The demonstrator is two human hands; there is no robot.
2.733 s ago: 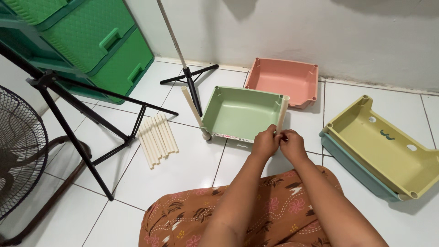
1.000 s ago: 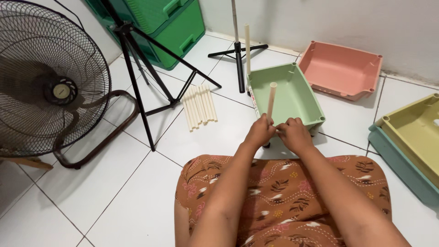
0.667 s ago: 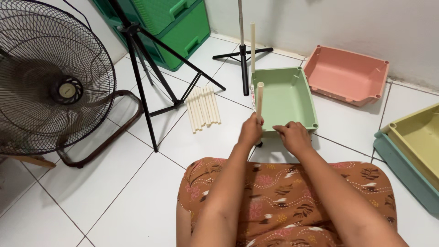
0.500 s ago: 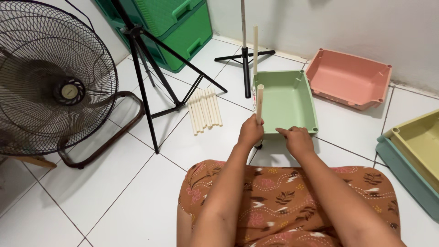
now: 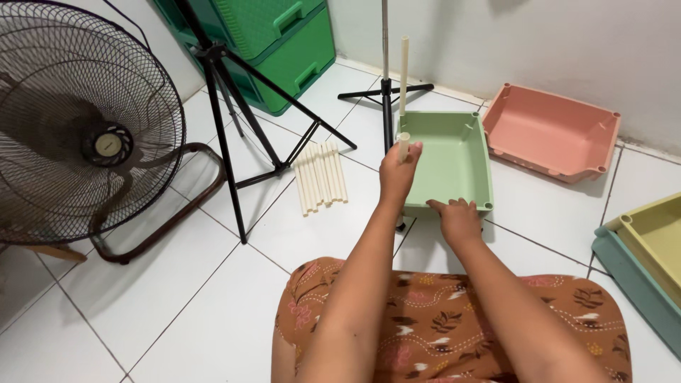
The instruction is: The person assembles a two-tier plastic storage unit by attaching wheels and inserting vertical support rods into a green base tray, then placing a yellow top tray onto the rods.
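A light green plastic bin (image 5: 447, 159) stands on the white tiled floor in front of my knees. A cream tube (image 5: 403, 74) stands upright in its far left corner. My left hand (image 5: 399, 170) is wrapped around a second cream tube (image 5: 403, 144) at the bin's near left corner, only the tube's top showing above my fingers. My right hand (image 5: 456, 218) rests on the bin's near rim, fingers laid over the edge. A bundle of several loose cream tubes (image 5: 320, 176) lies on the floor left of the bin.
A pink bin (image 5: 553, 131) sits by the wall at the back right. Yellow and teal bins (image 5: 649, 255) are stacked at the right edge. A black tripod (image 5: 237, 106), a light stand (image 5: 386, 89), a floor fan (image 5: 78, 135) and green drawers (image 5: 277, 42) stand left and behind.
The green bin was turned, its short end now facing me. My left hand slid up the near tube to its top. My right hand moved from the tube onto the bin's near rim.
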